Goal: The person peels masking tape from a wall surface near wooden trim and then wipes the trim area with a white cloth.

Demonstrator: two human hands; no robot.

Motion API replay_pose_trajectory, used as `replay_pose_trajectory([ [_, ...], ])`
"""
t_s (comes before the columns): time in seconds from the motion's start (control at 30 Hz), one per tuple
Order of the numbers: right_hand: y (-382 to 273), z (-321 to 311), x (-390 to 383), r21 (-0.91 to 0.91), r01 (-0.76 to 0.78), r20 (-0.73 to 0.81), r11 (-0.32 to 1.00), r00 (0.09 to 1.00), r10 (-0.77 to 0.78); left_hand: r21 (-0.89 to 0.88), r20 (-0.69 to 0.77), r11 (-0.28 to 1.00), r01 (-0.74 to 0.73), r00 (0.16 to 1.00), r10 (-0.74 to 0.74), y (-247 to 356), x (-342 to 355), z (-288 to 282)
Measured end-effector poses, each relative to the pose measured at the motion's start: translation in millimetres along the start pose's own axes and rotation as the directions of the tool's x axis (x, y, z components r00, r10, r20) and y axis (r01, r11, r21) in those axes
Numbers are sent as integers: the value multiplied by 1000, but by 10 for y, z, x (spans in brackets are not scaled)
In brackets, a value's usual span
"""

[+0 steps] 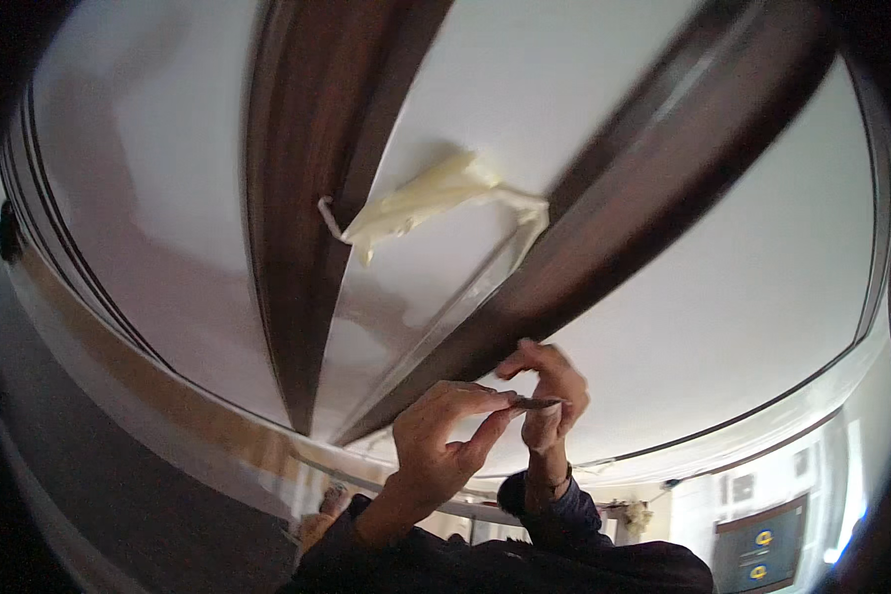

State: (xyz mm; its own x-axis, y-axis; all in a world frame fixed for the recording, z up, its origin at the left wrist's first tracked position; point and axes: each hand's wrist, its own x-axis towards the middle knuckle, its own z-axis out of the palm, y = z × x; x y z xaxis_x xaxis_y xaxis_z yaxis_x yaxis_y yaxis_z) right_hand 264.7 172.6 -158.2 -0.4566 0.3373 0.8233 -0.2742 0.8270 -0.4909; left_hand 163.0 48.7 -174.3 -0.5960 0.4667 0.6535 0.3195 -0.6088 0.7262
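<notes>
While the white ceiling [663, 257] and its dark wooden beams [297, 198] carry one crumpled cream tape strip [416, 203], loose and unremoved, the left hand [441, 436] and right hand [554, 391] together pinch a thin dark strip [537, 403], fingers closed on it.

Both forearms rise from the lower edge, close together, with dark sleeves pushed back near the elbows. The left hand [441, 436] is raised with its wrist bent, thumb and forefinger stretched toward the right and pinched together at their tips. The right hand [549, 396] stands just beside it, slightly higher, its fingers curled inward and its fingertips [513, 368] meeting those of the left. A thin band circles the right wrist.
</notes>
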Motion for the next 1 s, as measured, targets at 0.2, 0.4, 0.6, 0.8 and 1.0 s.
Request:
replay_pose_trajectory([
  [0.2, -337, -95, -348, 146, -256, 1, 956, 966, 259, 74, 74, 995, -63, 996, 57, 126, -11, 185],
  [0.4, -412, -164, -491, 557, -327, -129, 763, 874, 468, -131, 456, 963, 236, 877, -153, 304, 272, 82],
  [0.6, -630, -176, -245, 431, -359, -265, 828, 826, 497, 719, 156, 534, -445, 852, 500, 696, 1300, -427],
  [0.8, -680, -169, -335, 438, -387, -353, 811, 756, 552, 663, 295, 403, -630, 716, 633, 362, 2001, -651],
  [1.0, -646, -147, -444, 448, -430, -341, 784, 729, 594, 605, 260, 380, -700, 624, 737, 155, 2041, -643],
])
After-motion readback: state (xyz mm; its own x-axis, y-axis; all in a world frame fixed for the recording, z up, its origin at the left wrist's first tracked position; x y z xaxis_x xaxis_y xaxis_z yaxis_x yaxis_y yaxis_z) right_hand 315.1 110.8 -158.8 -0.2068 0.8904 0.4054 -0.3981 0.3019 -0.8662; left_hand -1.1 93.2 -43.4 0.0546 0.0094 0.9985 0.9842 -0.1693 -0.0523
